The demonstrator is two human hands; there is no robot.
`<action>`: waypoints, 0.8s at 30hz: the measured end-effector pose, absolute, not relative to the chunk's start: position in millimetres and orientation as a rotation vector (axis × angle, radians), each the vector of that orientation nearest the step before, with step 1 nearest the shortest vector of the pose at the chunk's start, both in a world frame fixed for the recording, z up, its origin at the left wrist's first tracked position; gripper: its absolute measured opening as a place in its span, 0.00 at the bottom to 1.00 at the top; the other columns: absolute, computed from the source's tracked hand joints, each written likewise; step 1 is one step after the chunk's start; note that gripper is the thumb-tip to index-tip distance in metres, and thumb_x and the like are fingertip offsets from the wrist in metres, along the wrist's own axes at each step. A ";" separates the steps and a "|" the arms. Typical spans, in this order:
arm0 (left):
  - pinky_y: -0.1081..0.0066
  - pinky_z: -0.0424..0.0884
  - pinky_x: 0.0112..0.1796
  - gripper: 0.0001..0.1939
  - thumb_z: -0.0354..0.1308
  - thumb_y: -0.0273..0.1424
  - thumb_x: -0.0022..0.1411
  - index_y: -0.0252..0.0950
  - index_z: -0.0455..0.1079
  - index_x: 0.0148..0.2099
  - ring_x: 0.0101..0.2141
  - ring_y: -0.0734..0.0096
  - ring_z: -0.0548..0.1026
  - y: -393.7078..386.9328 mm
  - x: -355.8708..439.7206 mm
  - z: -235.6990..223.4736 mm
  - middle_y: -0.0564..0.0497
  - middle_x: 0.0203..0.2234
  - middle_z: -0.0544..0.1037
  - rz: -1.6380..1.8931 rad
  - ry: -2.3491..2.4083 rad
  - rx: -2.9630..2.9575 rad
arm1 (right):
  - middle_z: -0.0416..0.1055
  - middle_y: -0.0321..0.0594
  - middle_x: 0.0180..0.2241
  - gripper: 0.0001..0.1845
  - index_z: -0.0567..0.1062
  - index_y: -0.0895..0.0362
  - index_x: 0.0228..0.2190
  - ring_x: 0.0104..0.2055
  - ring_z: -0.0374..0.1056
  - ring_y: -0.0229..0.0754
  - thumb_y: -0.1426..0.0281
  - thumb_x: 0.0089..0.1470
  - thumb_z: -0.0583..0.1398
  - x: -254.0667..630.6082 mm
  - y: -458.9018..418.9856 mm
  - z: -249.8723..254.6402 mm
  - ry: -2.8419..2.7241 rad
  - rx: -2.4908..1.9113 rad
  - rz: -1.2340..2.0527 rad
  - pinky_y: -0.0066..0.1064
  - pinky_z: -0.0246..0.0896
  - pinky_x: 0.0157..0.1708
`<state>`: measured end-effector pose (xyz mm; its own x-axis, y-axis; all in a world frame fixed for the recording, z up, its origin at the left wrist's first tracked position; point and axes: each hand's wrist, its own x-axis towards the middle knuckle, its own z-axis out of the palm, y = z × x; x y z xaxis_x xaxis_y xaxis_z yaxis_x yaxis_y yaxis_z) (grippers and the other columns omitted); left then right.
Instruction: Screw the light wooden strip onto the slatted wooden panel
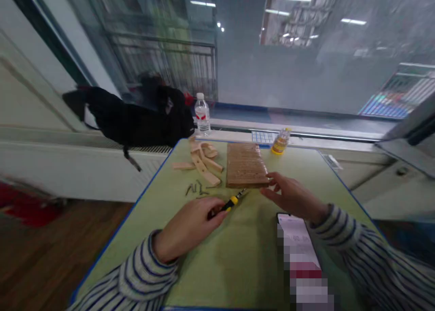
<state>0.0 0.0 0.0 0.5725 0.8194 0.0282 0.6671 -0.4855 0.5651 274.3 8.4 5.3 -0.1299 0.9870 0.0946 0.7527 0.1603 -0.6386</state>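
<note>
My left hand (193, 219) is closed around the black and yellow handle of a screwdriver (233, 201). Its metal shaft points up and right, towards the front edge of a flat brown corrugated cardboard piece (246, 163). By that cardboard's front right corner is my right hand (290, 194), thumb and fingers apart and slightly bent. Whether its fingertips touch the cardboard I cannot tell. Several pale wooden pieces (207, 168), some with holes, lie in a loose heap left of the cardboard. Small dark metal pieces (194, 187), perhaps screws or keys, are scattered in front of them.
A phone (299, 240) lies on the green table (238, 256) below my right hand. A small yellow-capped bottle (280, 142) stands at the back right. On the sill are a water bottle (202, 116) and, to its left, a black bag or garment (142, 120). Windows rise behind.
</note>
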 end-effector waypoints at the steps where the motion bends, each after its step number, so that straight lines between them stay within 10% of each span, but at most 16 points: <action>1: 0.73 0.62 0.30 0.14 0.50 0.39 0.66 0.40 0.73 0.42 0.30 0.70 0.73 0.7 4.4 3.0 0.53 0.31 0.78 0.448 1.212 2.289 | 0.74 0.39 0.29 0.20 0.68 0.56 0.42 0.28 0.68 0.41 0.57 0.52 0.59 271.0 7.5 5.6 -1.930 -1.641 0.618 0.32 0.57 0.29; 13: 0.71 0.66 0.35 0.13 0.50 0.37 0.67 0.38 0.73 0.44 0.36 0.68 0.74 22.6 57.8 21.1 0.51 0.35 0.78 0.725 1.115 2.369 | 0.73 0.37 0.28 0.19 0.73 0.57 0.32 0.30 0.68 0.38 0.54 0.56 0.54 239.6 12.5 13.3 -1.786 -1.383 0.999 0.28 0.62 0.28; 20: 0.67 0.69 0.39 0.16 0.51 0.40 0.65 0.36 0.71 0.48 0.38 0.65 0.74 43.9 43.1 9.4 0.49 0.39 0.77 0.857 1.349 2.434 | 0.73 0.41 0.40 0.19 0.65 0.58 0.48 0.36 0.71 0.39 0.62 0.65 0.43 249.0 29.3 12.7 -1.467 -1.536 1.085 0.32 0.69 0.33; 24: 0.62 0.69 0.46 0.17 0.51 0.38 0.64 0.31 0.70 0.48 0.43 0.60 0.73 58.1 31.6 -3.1 0.44 0.42 0.76 0.776 1.547 2.481 | 0.68 0.44 0.48 0.18 0.68 0.57 0.49 0.44 0.69 0.44 0.63 0.59 0.58 266.1 44.1 6.9 -1.427 -1.734 1.103 0.42 0.68 0.42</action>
